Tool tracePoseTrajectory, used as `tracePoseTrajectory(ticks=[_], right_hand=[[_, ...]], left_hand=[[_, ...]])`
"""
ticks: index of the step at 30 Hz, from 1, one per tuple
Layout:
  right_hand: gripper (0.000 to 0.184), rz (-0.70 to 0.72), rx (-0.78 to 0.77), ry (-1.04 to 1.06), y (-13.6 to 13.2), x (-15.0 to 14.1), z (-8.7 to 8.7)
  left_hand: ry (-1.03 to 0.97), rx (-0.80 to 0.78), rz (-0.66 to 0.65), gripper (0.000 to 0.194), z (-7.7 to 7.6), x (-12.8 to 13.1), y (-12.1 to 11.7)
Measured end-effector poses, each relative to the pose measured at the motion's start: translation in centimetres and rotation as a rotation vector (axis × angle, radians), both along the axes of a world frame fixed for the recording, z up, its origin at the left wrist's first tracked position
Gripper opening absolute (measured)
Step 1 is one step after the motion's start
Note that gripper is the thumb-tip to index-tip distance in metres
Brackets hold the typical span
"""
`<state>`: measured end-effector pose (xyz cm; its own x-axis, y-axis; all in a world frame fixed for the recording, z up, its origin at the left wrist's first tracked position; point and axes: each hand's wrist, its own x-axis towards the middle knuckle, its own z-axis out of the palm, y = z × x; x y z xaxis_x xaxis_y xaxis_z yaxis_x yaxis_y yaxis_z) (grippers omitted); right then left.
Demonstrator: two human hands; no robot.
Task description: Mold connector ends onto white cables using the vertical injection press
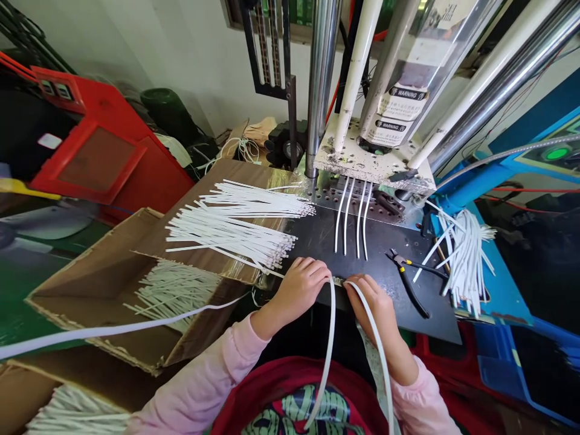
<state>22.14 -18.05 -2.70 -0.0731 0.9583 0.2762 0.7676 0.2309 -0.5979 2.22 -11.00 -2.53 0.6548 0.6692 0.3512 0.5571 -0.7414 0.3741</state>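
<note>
My left hand [302,283] is closed at the front edge of the black work plate [312,232]. Pinched in its fingers is the end of a white strip [331,338], which curves down toward my lap. My right hand [375,303] grips a second white strip [377,335] just beside it, also hanging down in a curve. The gripped ends are partly hidden by my fingers. Ahead of both hands, several white strips [347,217] lie side by side with their far ends under the press head [376,160]. Pliers [410,284] with black and yellow handles rest right of my right hand.
Piles of white strips [231,229] lie on cardboard at the left. More fill a cardboard box [113,290] below. Another bundle [466,260] sits on the blue surface at right. Steel columns [322,84] rise behind the plate. A red machine [109,139] stands far left.
</note>
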Motion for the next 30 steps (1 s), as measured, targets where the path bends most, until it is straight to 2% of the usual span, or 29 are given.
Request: tracePoseTrajectory(ticks=[5,7,10,12,15,17,20,23,26,28,30], right_hand=[[0.02,-0.014,0.017,-0.058,-0.3,0.1,-0.9],[0.02,0.026,-0.026,-0.018,0.0,0.9,-0.5],[0.015,0.155,-0.133,0.05,1.3,2.8,1.4],[0.017,0.184,-0.143,0.041,3.1,3.7,2.9],[0.017,0.158,-0.074,0.004,7.7,3.3,4.4],[0.015,0.15,-0.054,-0.044,11.5,1.7,4.7],[0.015,0.119,-0.097,-0.25,16.7,-1.4,4.1],[0.015,0.107,-0.133,-0.352,20.1,-3.9,3.1],[0.015,0.095,-0.155,-0.402,21.7,-5.0,2.3],[0.019,0.095,-0.175,-0.431,22.1,-5.1,2.2],[0.024,0.103,-0.196,-0.457,22.2,-4.8,2.3]], left_hand=[[-0.009,-0.038,0.031,0.025,-0.3,0.3,-0.7],[-0.009,-0.095,0.035,0.023,0.2,0.0,-0.9],[-0.015,-0.178,-0.048,0.02,1.8,-1.3,0.1],[-0.03,-0.177,0.001,0.027,3.0,-2.3,2.0],[0.042,-0.116,0.28,0.026,4.0,-3.0,6.4],[0.167,-0.08,0.414,0.021,3.9,-2.7,9.4],[0.264,-0.058,0.479,0.016,3.2,-1.9,12.7],[0.25,-0.057,0.474,0.017,2.5,-1.7,14.0],[0.225,-0.056,0.457,0.022,2.9,-2.2,14.3],[0.147,-0.051,0.439,0.022,4.0,-2.6,14.2],[-0.058,-0.008,0.401,0.021,5.9,-3.0,13.6]])
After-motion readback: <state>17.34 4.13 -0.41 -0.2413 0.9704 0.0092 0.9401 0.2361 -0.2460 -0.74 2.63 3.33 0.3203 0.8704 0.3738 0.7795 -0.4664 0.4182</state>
